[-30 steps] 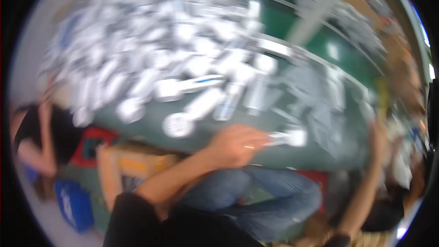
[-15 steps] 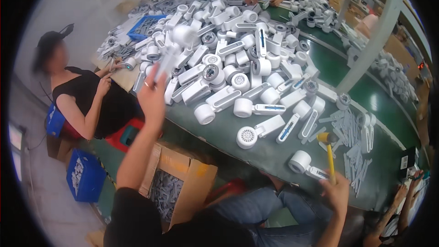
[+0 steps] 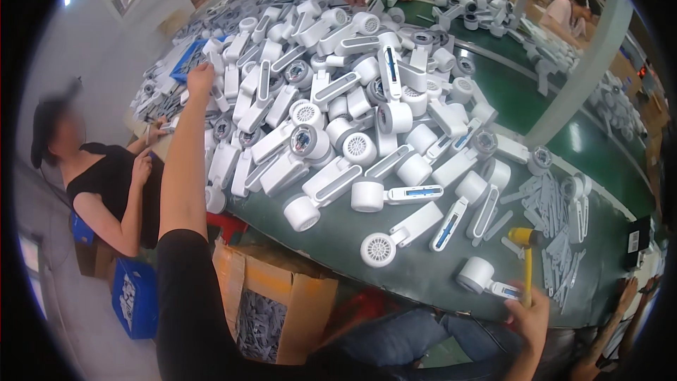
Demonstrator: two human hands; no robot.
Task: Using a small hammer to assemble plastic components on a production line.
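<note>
My left hand is stretched far out over the left part of the pile, beside a blue bin. Its fingers look curled, and what they hold, if anything, I cannot make out. At the table's front right, my right hand is closed round the yellow handle of a small mallet, yellow-headed with a dark face, held upright. Just left of that hand lies a white handheld fan, its handle with a blue strip reaching toward my fingers; whether they touch it is unclear. A loose white fan lies nearer the middle.
A big heap of white fans covers the green table. Grey strips lie at the right. Below the edge stands a cardboard box of grey parts. A co-worker sits left; another works across. A post rises right.
My left hand has swung left and farther out; the white fan it held is no longer distinguishable in it. My right hand still holds the mallet. The view has shifted slightly.
</note>
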